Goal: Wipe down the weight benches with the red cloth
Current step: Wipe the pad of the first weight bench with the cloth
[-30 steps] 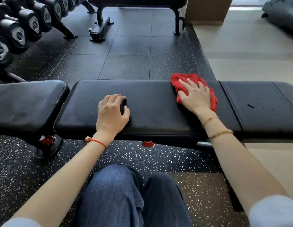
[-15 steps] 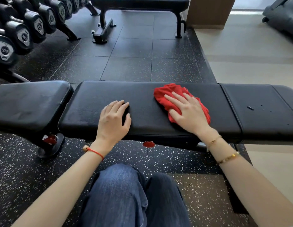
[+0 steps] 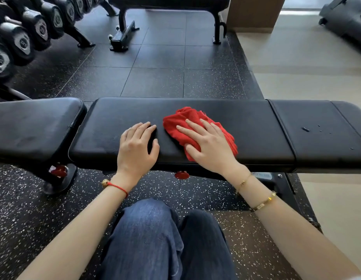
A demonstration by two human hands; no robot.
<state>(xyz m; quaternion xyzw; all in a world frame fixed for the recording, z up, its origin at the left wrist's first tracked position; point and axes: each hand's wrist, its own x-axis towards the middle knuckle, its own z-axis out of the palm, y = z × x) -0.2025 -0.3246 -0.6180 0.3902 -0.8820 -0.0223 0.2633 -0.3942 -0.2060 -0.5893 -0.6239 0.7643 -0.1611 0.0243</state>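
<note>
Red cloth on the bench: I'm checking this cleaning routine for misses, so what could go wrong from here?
1. The red cloth is bunched under the right hand, so it may wipe only a narrow strip of the bench pad.
2. The left hand rests flat on the pad; that patch could be skipped.
3. Droplets sit on the seat pad, apart from the cloth, and might be missed.

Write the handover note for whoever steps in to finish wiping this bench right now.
Right hand: flat on the crumpled red cloth, pressing it to the long black padded middle section of the bench.
Left hand: bare, resting on the same pad just left of the cloth, not touching it.
Done: cannot tell which parts are already wiped.
Left: small droplets show on the right-hand black pad; the separate left pad and the far black bench probably still need the cloth.
</note>
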